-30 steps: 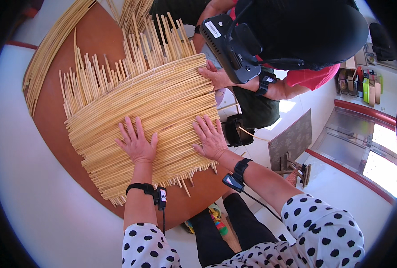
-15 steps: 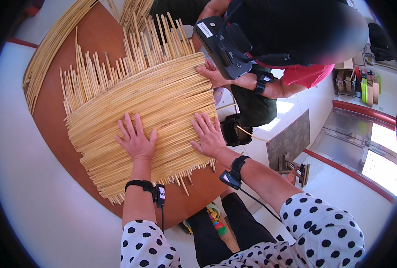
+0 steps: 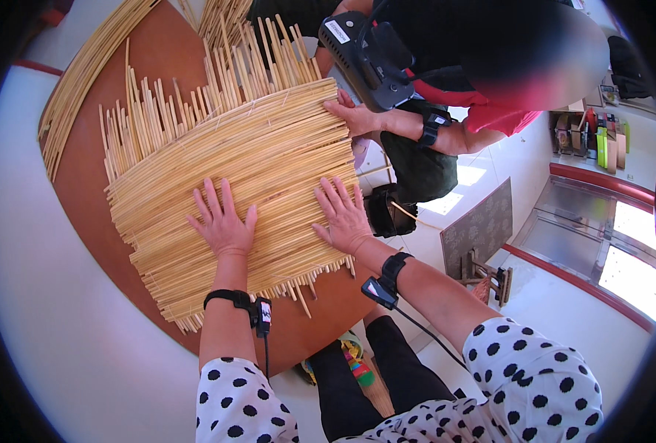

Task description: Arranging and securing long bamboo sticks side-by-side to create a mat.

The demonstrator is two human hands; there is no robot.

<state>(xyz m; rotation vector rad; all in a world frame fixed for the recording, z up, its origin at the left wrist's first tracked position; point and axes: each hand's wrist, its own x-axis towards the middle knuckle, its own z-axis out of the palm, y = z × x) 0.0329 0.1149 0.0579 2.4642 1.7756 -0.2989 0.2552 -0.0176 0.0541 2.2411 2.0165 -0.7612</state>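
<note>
A panel of pale, thin wooden sticks (image 3: 158, 221) lies on a brown table (image 3: 84, 184), its upper layer running crosswise over others whose ends jut out at the far side. My left hand (image 3: 227, 224) rests flat on the middle of the panel, fingers spread. Toward the panel's right edge, my right hand (image 3: 343, 218) lies palm down with its fingers stretched out. Neither hand grips a stick. At the far right corner, a co-worker's hand (image 3: 349, 116) touches the ends of the sticks.
Loose long sticks (image 3: 84, 85) lie along the table's far left edge, with another bundle (image 3: 221, 22) at the far side. The co-worker's forearm (image 3: 405, 124) reaches in from the right. A patterned grey board (image 3: 477, 229) stands on the floor at the right.
Both my hands and the panel's near part appear slightly higher in the picture. The co-worker's head and arm have shifted a little. My hands remain flat on the sticks.
</note>
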